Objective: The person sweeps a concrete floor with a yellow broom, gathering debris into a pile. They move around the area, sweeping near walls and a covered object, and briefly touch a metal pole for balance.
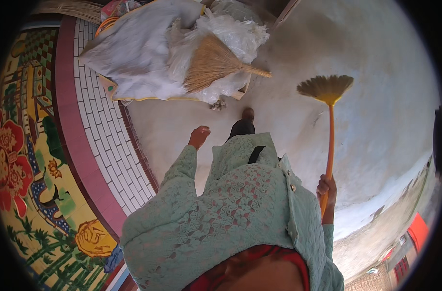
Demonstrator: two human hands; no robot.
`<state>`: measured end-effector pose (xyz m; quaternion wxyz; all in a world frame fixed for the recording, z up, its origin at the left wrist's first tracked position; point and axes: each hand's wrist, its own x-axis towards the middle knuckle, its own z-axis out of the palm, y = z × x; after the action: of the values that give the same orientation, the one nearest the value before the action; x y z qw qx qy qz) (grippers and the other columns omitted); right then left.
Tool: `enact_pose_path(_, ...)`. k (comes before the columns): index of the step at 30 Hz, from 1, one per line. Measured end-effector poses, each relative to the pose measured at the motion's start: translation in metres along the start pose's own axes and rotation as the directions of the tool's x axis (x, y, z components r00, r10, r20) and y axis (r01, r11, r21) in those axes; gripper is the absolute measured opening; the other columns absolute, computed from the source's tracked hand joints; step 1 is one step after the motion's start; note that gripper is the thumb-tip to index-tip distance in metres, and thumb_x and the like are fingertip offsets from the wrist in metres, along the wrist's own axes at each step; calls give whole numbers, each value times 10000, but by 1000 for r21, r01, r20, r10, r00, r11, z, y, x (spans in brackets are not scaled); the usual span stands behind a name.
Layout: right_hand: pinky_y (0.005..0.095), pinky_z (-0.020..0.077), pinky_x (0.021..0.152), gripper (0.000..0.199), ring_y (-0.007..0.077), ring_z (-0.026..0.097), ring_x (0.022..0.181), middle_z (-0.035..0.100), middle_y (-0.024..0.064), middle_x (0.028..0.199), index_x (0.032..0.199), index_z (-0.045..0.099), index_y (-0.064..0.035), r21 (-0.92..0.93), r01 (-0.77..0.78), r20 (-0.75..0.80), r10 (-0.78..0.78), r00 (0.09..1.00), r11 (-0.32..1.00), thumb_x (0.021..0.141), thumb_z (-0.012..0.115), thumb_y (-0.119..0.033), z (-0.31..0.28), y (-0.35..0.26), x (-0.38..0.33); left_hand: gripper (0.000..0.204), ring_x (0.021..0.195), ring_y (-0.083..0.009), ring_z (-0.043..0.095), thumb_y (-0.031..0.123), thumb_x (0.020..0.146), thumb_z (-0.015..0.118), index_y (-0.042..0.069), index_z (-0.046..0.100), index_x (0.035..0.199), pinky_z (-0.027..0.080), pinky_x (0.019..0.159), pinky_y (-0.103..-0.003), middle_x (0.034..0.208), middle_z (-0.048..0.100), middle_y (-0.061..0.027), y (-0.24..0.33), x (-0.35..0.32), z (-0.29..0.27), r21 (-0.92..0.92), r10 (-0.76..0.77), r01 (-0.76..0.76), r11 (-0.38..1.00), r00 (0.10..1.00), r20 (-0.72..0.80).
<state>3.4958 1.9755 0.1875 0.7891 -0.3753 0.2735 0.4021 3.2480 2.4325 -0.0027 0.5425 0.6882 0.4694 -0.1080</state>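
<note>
My right hand [326, 188] is wrapped around the orange handle of a broom [331, 133]. The broom points away from me, its fanned dark bristle head at the far end, over the pale floor. Whether the bristles touch the floor I cannot tell. My left hand [199, 137] hangs in front of me with its fingers curled in, and nothing shows in it. Beyond that hand, a straw broom [213, 65] with a short handle lies across crumpled clear plastic [245, 29] on a heap with a whitish sheet [134, 53].
Along the left runs a wall with a colourful painted relief [17, 160], a pink border [71, 97] and white tiles [102, 116]. A small scrap [217, 105] lies by the heap's near edge. My dark shoe [248, 114] stands on the concrete floor [386, 92].
</note>
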Motion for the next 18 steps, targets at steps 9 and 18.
enact_pose_path(9, 163, 310, 336, 452, 38, 310, 381, 379, -8, 600, 1161, 315, -38, -282, -422, 23, 446, 895, 862, 754, 509, -10, 9, 31, 86, 251, 816, -140, 518, 176, 772, 558, 23, 569, 971, 408, 729, -259, 868, 578, -56, 37, 8, 0, -7, -96, 97, 995, 994, 56)
enact_pose_path(18, 172, 314, 365, 453, 36, 336, 435, 371, -4, 608, 1177, 339, -98, -289, -284, -174, 241, 955, 914, 747, 425, 16, -11, 5, 156, 260, 772, -156, 541, 203, 730, 572, 30, 597, 922, 427, 680, -276, 850, 599, -74, 23, -62, -12, 12, -342, 344, 939, 936, -87)
